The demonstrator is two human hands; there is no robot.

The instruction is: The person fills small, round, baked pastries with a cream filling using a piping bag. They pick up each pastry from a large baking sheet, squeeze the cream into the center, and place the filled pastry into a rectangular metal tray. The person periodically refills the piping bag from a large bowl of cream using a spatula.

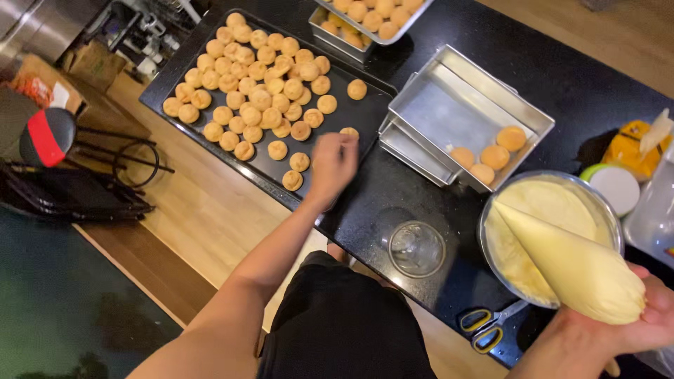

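Left hand closes on a cream puff over the far-left baking tray; right hand grips the filled piping bag, near right.

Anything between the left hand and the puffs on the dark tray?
Nothing visible. The left hand hovers over the dark baking tray, right by a loose puff; whether they touch is unclear.

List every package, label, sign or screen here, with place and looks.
Yellow packet: far right of the counter, crumpled, partly hidden.
Brown cardboard box: on the floor at upper left, open.
Orange printed wrapper: floor, far left edge.
No signs or screens show.
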